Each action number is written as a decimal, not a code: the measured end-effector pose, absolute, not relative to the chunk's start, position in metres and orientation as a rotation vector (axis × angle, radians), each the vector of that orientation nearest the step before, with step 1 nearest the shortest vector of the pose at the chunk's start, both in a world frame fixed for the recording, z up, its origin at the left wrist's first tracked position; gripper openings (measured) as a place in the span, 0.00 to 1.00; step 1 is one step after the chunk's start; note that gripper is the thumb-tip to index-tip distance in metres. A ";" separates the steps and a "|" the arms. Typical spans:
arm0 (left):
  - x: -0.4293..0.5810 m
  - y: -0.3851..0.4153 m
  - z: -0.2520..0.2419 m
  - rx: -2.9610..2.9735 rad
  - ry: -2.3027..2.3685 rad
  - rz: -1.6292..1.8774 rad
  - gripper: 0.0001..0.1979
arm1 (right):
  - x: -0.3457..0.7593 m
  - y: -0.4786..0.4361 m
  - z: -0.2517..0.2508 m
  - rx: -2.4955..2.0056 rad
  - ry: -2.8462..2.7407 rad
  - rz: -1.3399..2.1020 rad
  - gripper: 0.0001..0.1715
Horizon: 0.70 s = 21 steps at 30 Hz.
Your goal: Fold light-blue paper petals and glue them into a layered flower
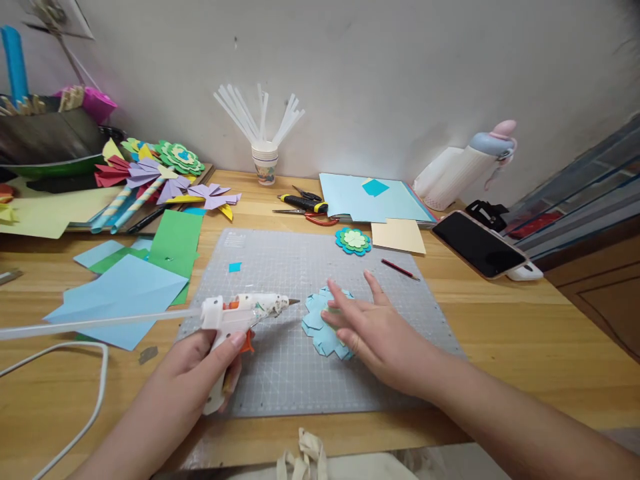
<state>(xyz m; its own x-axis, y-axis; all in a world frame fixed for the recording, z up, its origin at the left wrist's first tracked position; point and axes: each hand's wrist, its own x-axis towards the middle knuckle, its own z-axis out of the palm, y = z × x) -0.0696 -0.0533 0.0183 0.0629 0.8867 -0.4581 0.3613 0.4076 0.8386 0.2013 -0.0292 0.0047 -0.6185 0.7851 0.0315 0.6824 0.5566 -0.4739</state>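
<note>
My left hand [207, 367] is wrapped round the handle of a white hot glue gun [240, 317]. A long clear glue stick [115, 319] runs out of the gun's back, and its nozzle points right, just short of a light blue paper flower [315, 320]. Over that flower is my right hand [370, 327], fingers spread; they cover its centre, and I cannot tell how firmly they touch it. Both hands are above a grey cutting mat [270, 380]. Farther back on the mat lies a smaller layered flower [353, 241] in blue and green.
Blue sheets [125, 293] and a green sheet [175, 243] lie at left, with folded paper flowers [160, 173] behind. A paper cup [265, 163] holds several white sticks. Cutter [303, 203], pencil [400, 269], phone [480, 243] and bottle [463, 170] are farther right.
</note>
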 end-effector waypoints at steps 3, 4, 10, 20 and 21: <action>-0.071 -0.055 0.019 1.133 1.543 0.557 0.26 | 0.211 -0.028 -0.002 -1.323 -2.139 0.908 0.33; -0.071 -0.055 0.020 1.126 1.547 0.548 0.26 | 0.214 -0.029 -0.005 -1.356 -1.993 0.946 0.33; -0.067 -0.053 0.023 1.163 1.545 0.575 0.27 | 0.215 -0.038 -0.009 -1.389 -1.929 0.992 0.33; -0.059 -0.053 0.017 1.203 1.529 0.518 0.28 | 0.204 -0.056 -0.011 -1.293 -2.766 -0.042 0.28; -0.058 -0.053 0.017 1.203 1.522 0.520 0.28 | 0.203 -0.055 -0.008 -1.274 -2.821 -0.084 0.29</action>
<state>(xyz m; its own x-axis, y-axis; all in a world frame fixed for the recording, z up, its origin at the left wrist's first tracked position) -0.0578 -0.0526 0.0172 0.0873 0.8806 -0.4657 0.4117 0.3938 0.8218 0.2029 -0.0548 -0.0085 -0.6609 0.7478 0.0633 0.7502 0.6604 0.0311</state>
